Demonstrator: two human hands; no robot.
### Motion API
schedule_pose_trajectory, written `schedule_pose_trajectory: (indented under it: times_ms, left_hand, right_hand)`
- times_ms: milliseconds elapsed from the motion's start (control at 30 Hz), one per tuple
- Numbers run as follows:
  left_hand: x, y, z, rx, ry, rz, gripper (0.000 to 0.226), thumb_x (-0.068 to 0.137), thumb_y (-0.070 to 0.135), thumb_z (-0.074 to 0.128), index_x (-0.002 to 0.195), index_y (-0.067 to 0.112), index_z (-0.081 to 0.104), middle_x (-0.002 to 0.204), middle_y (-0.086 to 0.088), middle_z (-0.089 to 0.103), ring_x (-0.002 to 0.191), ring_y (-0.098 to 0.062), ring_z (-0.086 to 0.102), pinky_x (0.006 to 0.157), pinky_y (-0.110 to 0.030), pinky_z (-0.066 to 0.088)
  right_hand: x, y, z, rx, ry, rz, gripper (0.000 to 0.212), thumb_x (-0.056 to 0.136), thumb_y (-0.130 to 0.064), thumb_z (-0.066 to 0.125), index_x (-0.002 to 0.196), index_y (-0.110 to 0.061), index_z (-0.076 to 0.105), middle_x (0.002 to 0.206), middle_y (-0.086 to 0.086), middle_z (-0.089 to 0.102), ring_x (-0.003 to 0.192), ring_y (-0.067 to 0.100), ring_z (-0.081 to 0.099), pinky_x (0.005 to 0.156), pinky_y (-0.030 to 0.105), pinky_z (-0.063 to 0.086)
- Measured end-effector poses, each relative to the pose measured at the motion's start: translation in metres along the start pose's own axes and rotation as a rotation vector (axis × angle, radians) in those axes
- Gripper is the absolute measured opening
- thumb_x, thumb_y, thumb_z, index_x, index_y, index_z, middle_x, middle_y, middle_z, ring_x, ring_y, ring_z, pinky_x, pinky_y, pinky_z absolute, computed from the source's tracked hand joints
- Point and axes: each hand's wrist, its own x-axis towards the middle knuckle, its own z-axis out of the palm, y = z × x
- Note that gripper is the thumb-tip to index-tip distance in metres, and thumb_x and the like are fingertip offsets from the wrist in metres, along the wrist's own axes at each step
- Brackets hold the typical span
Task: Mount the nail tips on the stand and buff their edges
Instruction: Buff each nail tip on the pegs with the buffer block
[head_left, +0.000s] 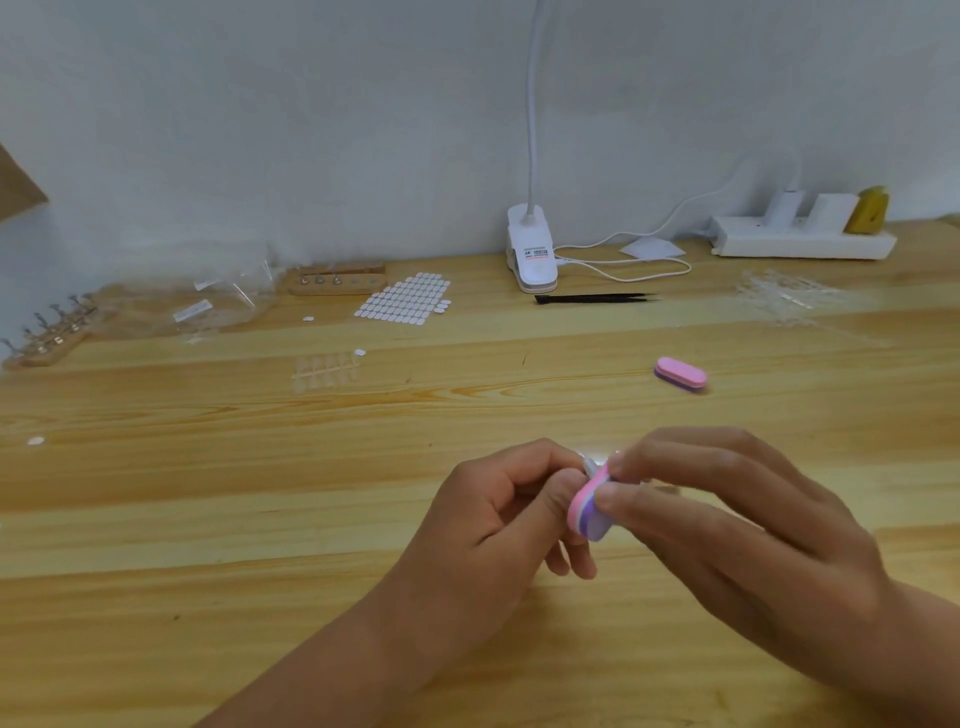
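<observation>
My right hand (727, 525) pinches a small pink and purple buffer block (587, 506) between thumb and fingers. My left hand (493, 519) pinches a small clear nail tip piece (592, 464) against the block's upper end; most of it is hidden by my fingers. A strip of clear nail tips (324, 366) lies on the table further back. A wooden stand with metal holders (49, 332) sits at the far left, and a second wooden stand (337, 280) is near the wall.
A second pink buffer block (680, 374) lies to the right. Also on the wooden table (208, 519): a sheet of white adhesive tabs (405, 299), black tweezers (595, 299), a clip lamp (532, 249), a power strip (802, 239), plastic bags (208, 306) and more clear nail tips (784, 293).
</observation>
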Motion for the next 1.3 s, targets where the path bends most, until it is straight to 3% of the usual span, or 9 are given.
schedule_pose_trajectory:
  times_ms: [233, 400, 567, 667, 833, 1000, 1133, 1233, 1300]
  left_hand:
    - [0.002, 0.003, -0.007, -0.013, -0.006, -0.081, 0.021, 0.093, 0.019, 0.055, 0.083, 0.005, 0.067, 0.065, -0.001, 0.061, 0.062, -0.019, 0.066, 0.060, -0.028, 0.052]
    - [0.001, 0.005, -0.003, -0.041, -0.024, -0.072, 0.021, 0.094, 0.018, 0.053, 0.085, 0.009, 0.070, 0.065, -0.005, 0.059, 0.056, -0.018, 0.063, 0.056, -0.030, 0.049]
    - [0.002, 0.005, -0.002, -0.011, -0.002, -0.108, 0.024, 0.094, 0.024, 0.050, 0.080, 0.011, 0.065, 0.063, 0.004, 0.053, 0.046, -0.015, 0.052, 0.047, -0.028, 0.037]
    - [0.001, 0.005, -0.001, -0.039, -0.026, -0.118, 0.026, 0.095, 0.026, 0.050, 0.087, 0.006, 0.064, 0.064, 0.003, 0.051, 0.045, -0.015, 0.050, 0.046, -0.028, 0.035]
    - [0.001, 0.005, -0.003, -0.078, -0.044, -0.161, 0.028, 0.096, 0.028, 0.048, 0.085, 0.005, 0.062, 0.064, 0.004, 0.050, 0.044, -0.013, 0.048, 0.048, -0.025, 0.037]
    - [0.001, 0.005, -0.002, -0.081, -0.042, -0.144, 0.028, 0.096, 0.028, 0.048, 0.087, 0.008, 0.066, 0.067, -0.010, 0.050, 0.044, -0.015, 0.049, 0.048, -0.027, 0.040]
    - [0.001, 0.007, -0.003, -0.121, -0.066, -0.155, 0.030, 0.097, 0.025, 0.047, 0.085, 0.002, 0.062, 0.064, 0.002, 0.050, 0.044, -0.014, 0.049, 0.049, -0.023, 0.040]
    - [0.001, 0.007, -0.003, -0.129, -0.076, -0.149, 0.028, 0.097, 0.026, 0.048, 0.082, 0.012, 0.066, 0.067, -0.005, 0.052, 0.046, -0.016, 0.049, 0.049, -0.023, 0.042]
    - [0.001, 0.007, -0.003, -0.124, -0.072, -0.145, 0.029, 0.097, 0.026, 0.047, 0.084, 0.009, 0.066, 0.068, -0.009, 0.051, 0.046, -0.016, 0.049, 0.050, -0.024, 0.042]
  right_hand:
    - [0.003, 0.010, -0.006, -0.022, 0.019, 0.101, 0.034, 0.081, 0.006, 0.073, 0.111, -0.006, 0.067, 0.104, 0.008, 0.069, 0.100, 0.019, 0.065, 0.086, 0.030, 0.051]
    - [0.002, 0.000, 0.001, -0.004, -0.026, 0.038, 0.045, 0.080, 0.010, 0.072, 0.122, -0.008, 0.069, 0.108, 0.012, 0.068, 0.104, 0.021, 0.062, 0.091, 0.025, 0.047]
    - [0.002, 0.008, -0.001, -0.044, -0.036, 0.109, 0.041, 0.078, 0.012, 0.071, 0.116, -0.004, 0.066, 0.110, 0.015, 0.067, 0.104, 0.023, 0.062, 0.094, 0.027, 0.047]
    - [0.002, 0.001, 0.004, -0.007, -0.044, 0.069, 0.045, 0.078, 0.014, 0.069, 0.119, -0.002, 0.066, 0.112, 0.015, 0.066, 0.108, 0.020, 0.059, 0.095, 0.026, 0.044]
    - [0.004, 0.007, -0.003, -0.020, -0.046, 0.106, 0.043, 0.077, 0.012, 0.071, 0.117, -0.003, 0.066, 0.110, 0.014, 0.067, 0.104, 0.023, 0.061, 0.094, 0.029, 0.048]
    - [0.005, -0.004, -0.002, 0.030, -0.094, 0.015, 0.047, 0.076, 0.015, 0.067, 0.120, -0.002, 0.065, 0.114, 0.014, 0.066, 0.107, 0.025, 0.061, 0.093, 0.027, 0.047]
    - [0.007, 0.003, -0.007, 0.006, -0.063, 0.096, 0.047, 0.074, 0.015, 0.070, 0.117, -0.004, 0.067, 0.113, 0.013, 0.066, 0.106, 0.021, 0.061, 0.094, 0.025, 0.045]
    - [0.005, -0.005, 0.001, 0.055, -0.063, 0.030, 0.042, 0.081, 0.013, 0.067, 0.120, -0.003, 0.066, 0.117, 0.009, 0.065, 0.109, 0.022, 0.061, 0.093, 0.027, 0.047]
    - [0.005, -0.002, -0.001, 0.065, -0.086, -0.002, 0.038, 0.086, 0.012, 0.063, 0.122, -0.003, 0.065, 0.118, 0.009, 0.065, 0.110, 0.023, 0.061, 0.093, 0.028, 0.047]
